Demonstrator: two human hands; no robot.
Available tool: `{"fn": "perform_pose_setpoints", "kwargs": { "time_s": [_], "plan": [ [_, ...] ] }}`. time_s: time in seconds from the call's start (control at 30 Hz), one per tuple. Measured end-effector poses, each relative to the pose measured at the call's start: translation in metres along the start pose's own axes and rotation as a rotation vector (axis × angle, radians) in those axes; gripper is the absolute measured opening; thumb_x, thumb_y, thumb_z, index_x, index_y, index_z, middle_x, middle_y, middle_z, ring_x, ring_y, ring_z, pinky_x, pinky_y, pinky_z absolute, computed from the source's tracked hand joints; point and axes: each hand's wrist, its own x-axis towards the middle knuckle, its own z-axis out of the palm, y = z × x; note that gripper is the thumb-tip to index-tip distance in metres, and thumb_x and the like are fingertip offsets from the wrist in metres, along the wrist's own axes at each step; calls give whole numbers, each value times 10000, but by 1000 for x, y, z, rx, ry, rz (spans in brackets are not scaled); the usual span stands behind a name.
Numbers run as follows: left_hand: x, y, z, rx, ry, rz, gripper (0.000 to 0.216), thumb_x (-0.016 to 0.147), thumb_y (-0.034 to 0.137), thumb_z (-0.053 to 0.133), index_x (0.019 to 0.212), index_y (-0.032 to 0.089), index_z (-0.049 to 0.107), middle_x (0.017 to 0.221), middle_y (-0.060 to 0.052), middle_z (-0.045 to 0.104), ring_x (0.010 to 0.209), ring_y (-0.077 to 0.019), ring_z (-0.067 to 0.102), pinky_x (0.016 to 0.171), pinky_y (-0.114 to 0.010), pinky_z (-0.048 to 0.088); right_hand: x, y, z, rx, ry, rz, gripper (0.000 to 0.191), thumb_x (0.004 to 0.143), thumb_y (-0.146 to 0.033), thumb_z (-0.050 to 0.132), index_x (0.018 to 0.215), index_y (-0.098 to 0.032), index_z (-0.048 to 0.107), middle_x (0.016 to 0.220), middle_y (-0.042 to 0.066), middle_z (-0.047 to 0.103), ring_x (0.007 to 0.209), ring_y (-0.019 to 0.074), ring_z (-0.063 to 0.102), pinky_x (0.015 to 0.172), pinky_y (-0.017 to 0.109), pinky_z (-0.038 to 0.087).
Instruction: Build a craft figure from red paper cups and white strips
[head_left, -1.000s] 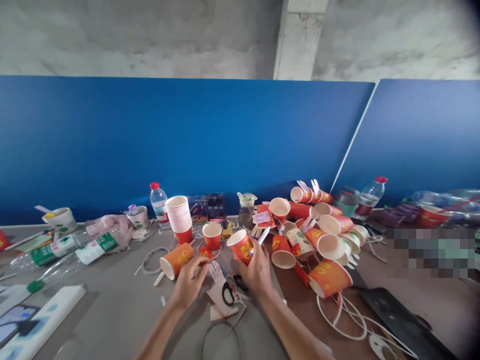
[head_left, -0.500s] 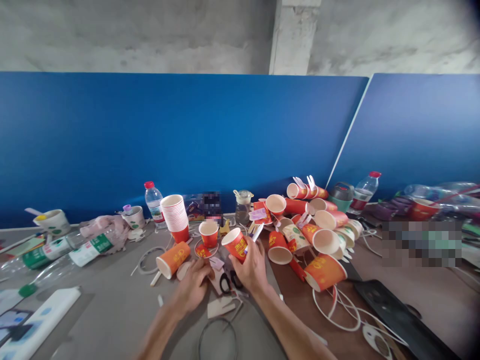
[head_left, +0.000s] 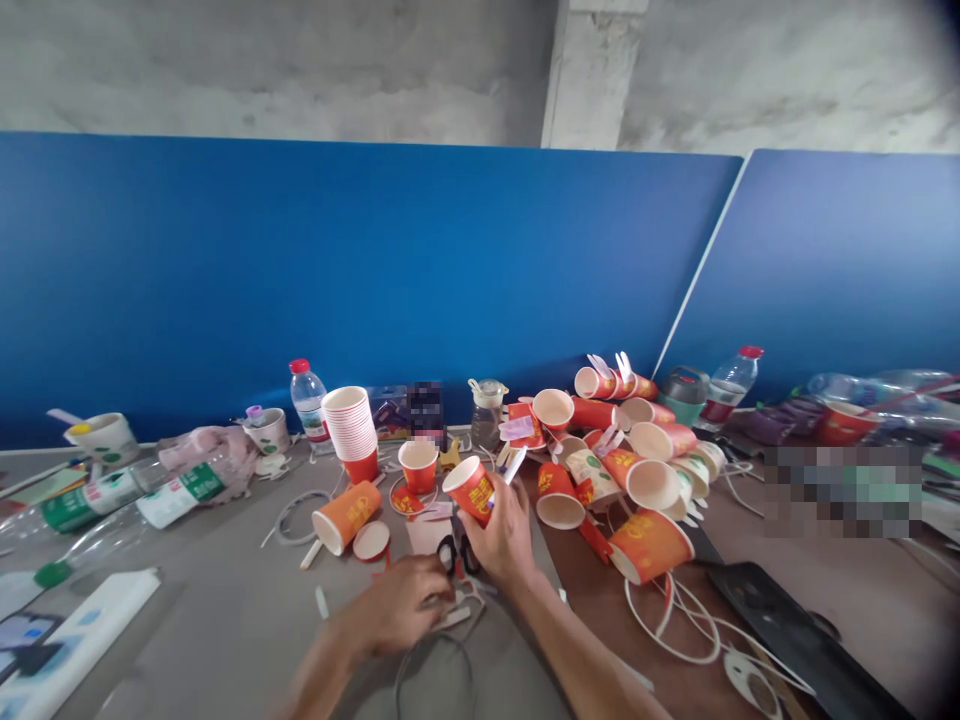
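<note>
My right hand (head_left: 504, 530) is wrapped around a red paper cup (head_left: 471, 486) with yellow print, tilted with its mouth to the upper left. A white strip (head_left: 514, 465) sticks up beside its fingers. Low over the table, my left hand (head_left: 409, 602) has its fingers curled, and what they hold, if anything, is hidden. Beside its fingertips lie white scraps (head_left: 455, 616). Between the hands are the black handles of scissors (head_left: 448, 553) and a pale paper piece (head_left: 424, 536). A cut cup base (head_left: 371, 541) lies above the left hand, next to an orange cup (head_left: 346, 518) on its side.
A tall stack of paper cups (head_left: 351, 425) and an upright red cup (head_left: 418, 466) stand behind. Many cups, among them a large orange one (head_left: 651, 545), are heaped to the right. Plastic bottles (head_left: 180, 495) lie left; a blue partition (head_left: 360, 260) closes off the back.
My left hand has moved toward me and slightly right, from the cut cup base to the white scraps, uncovering the base. My right hand still holds the cup in about the same place.
</note>
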Motion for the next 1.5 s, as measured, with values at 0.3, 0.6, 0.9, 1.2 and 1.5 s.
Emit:
{"fn": "perform_pose_setpoints", "kwargs": {
  "time_s": [0.3, 0.6, 0.9, 1.2, 1.5],
  "plan": [
    [1, 8, 8, 229, -151, -154, 311, 862, 238, 903, 1165, 297, 941, 1471, -165, 920, 1508, -476, 829, 1320, -557, 641, -8, 4, 1, -109, -119, 59, 591, 1047, -278, 842, 1633, -248, 769, 1270, 167, 971, 1208, 455, 905, 1348, 725, 583],
    [3, 6, 7, 254, -150, -217, 413, 833, 225, 931, 1240, 285, 894, 1525, -141, 877, 1504, -445, 819, 1319, -505, 622, -12, 12, 5, -153, -129, 44, 651, 1035, -224, 837, 1680, -259, 758, 1281, 169, 958, 1207, 472, 903, 1344, 771, 579],
    [4, -2, 6, 76, -101, -218, 212, 834, 269, 872, 1009, 277, 753, 1379, -127, 859, 1357, -423, 783, 1204, -477, 598, -7, -5, 2, -187, -110, 44, 786, 1088, -244, 814, 1858, -232, 654, 1613, 220, 896, 1519, 485, 787, 1432, 748, 487],
    [13, -23, -3, -824, 531, -209, 580, 822, 716, 1127, 999, 281, 787, 920, -30, 873, 834, -269, 788, 853, -406, 673, 0, -33, -16, 132, 103, -230, 375, 1255, -193, 601, 1576, -264, 782, 1112, 56, 956, 1036, 298, 875, 1315, 608, 578],
    [24, -45, -4, -1420, 556, -253, 385, 1041, 503, 1052, 1065, 185, 834, 914, -53, 855, 751, -224, 795, 735, -340, 672, 3, -67, -30, 476, -137, -472, 470, 1341, -534, 572, 1722, -300, 715, 1124, 84, 940, 915, 328, 874, 1017, 539, 729]
  ]
}}
